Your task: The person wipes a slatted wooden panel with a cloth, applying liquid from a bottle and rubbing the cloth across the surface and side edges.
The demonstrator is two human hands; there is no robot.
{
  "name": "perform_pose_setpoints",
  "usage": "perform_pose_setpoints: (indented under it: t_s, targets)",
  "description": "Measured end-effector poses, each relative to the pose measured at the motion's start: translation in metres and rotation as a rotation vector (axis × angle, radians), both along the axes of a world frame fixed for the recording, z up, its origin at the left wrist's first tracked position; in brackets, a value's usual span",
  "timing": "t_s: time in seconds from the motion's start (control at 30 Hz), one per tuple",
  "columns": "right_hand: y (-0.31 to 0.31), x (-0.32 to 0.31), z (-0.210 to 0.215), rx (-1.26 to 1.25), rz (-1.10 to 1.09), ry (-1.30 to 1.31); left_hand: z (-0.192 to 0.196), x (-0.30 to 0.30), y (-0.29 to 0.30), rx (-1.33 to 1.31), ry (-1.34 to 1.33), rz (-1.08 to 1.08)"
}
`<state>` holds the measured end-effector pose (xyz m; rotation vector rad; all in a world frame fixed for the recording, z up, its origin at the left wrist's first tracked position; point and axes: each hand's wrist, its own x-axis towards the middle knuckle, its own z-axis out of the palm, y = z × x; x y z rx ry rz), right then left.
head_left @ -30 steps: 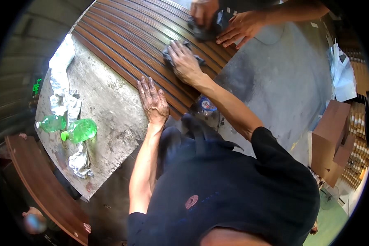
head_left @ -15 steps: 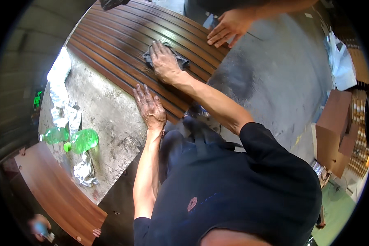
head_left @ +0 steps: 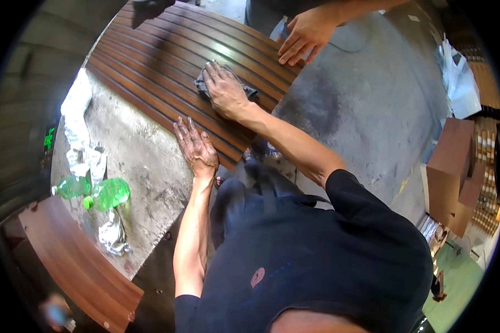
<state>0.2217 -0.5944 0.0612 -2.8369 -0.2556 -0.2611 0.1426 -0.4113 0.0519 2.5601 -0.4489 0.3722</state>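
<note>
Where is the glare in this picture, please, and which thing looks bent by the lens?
In the head view, glare makes a pale patch on the grooved brown board; in the same head view, the smooth brown panel at lower left looks curved, likely fisheye distortion; the head view's corners are black.

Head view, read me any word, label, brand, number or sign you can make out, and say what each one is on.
Nothing here reads clearly.
Shirt: small blue lettering beside a round reddish emblem; too small and blurred to read.
Sign, far left: glowing green characters; too small and blurred to read.
Panel and rag: no text that I can see.
</note>
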Motion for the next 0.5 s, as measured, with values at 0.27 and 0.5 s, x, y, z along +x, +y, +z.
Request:
perform_pose_setpoints:
  t_s: [0.27,0.5]
  targets:
    - [-0.050,-0.108,0.010,0.030,0.151,0.020,-0.007,-0.006,0.009,0.058,0.058,0.064]
    - [0.015,0.015,0.002,-0.046,0.156,-0.029,0.006,-0.002,0.002,-0.012,0.065,0.040]
